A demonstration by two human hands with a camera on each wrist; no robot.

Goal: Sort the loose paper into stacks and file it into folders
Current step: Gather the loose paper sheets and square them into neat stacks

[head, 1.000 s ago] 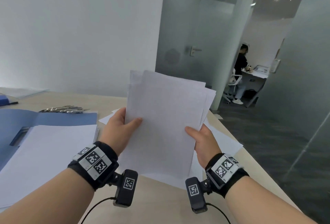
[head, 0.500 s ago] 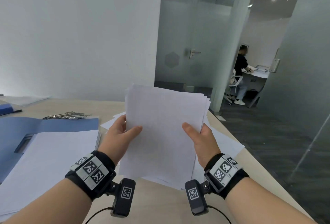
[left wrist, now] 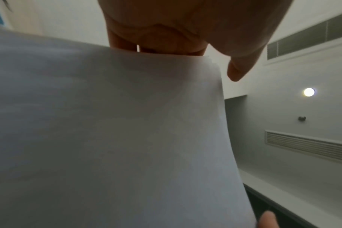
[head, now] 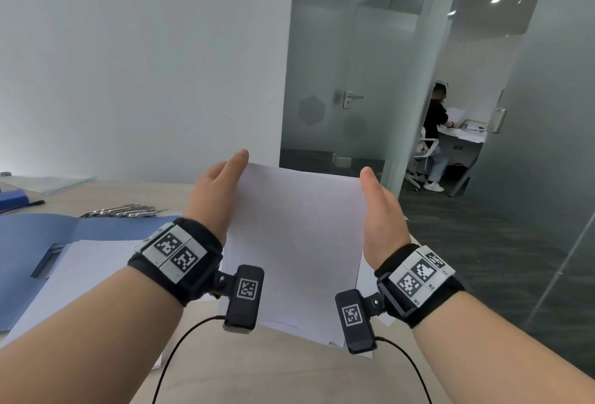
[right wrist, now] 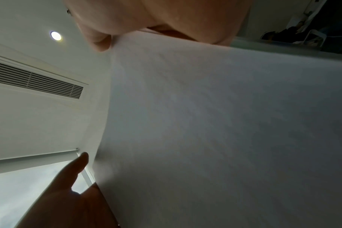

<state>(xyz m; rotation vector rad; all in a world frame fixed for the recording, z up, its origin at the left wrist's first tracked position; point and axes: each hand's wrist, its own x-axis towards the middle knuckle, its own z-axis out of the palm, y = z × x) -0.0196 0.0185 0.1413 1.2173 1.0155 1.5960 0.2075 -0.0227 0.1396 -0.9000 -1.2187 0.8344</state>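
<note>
A stack of white paper (head: 296,236) stands almost upright over the table, its edges lined up. My left hand (head: 219,188) lies flat against the stack's left edge with fingers straight. On the opposite edge my right hand (head: 380,210) presses the same way. In the left wrist view the paper (left wrist: 107,138) fills the frame under my left hand (left wrist: 185,30). The right wrist view shows the paper (right wrist: 224,123) below my right hand (right wrist: 166,18). An open blue folder (head: 29,242) with a white paper pile (head: 87,275) in it lies to the left.
Metal clips (head: 125,210) lie behind the folder. A few loose sheets (head: 365,278) lie under the stack near the beige table's (head: 257,371) right edge. Beyond it are dark floor, glass partitions and a seated person (head: 434,126) at a far desk.
Both hands let go of their thumb-and-finger hold on the stack and slid up to its side edges with fingers straight. The fanned sheets are now squared and the stack sits lower.
</note>
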